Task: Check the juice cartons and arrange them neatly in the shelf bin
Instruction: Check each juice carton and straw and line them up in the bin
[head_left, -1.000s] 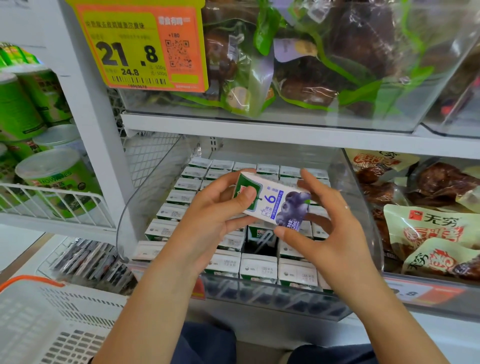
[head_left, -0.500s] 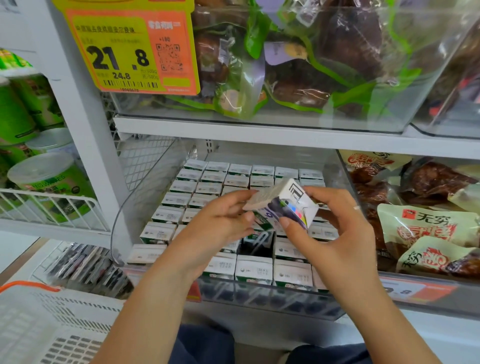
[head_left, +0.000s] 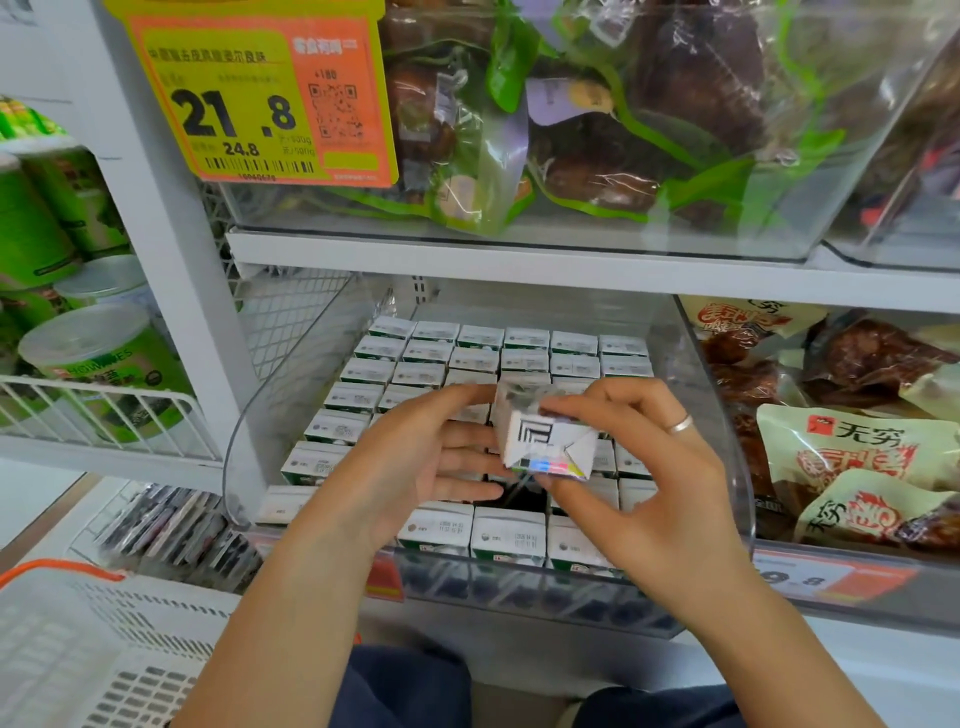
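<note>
A small white juice carton is held above the clear shelf bin, its folded end with colour marks turned toward me. My right hand pinches it between thumb below and fingers on top. My left hand touches its left side with fingers nearly straight. Rows of several white-topped cartons stand packed in the bin. A dark empty slot shows in the second row from the front, just below the held carton.
The shelf above holds a clear bin of green-packed food and a yellow-orange price tag. Snack packets lie in the bin to the right. Green tubs stand behind a wire rail at left. A white basket sits at lower left.
The carton has been turned from its blueberry front face to its folded end, and lowered a little toward the gap. My left hand's fingers have loosened to a flatter touch.
</note>
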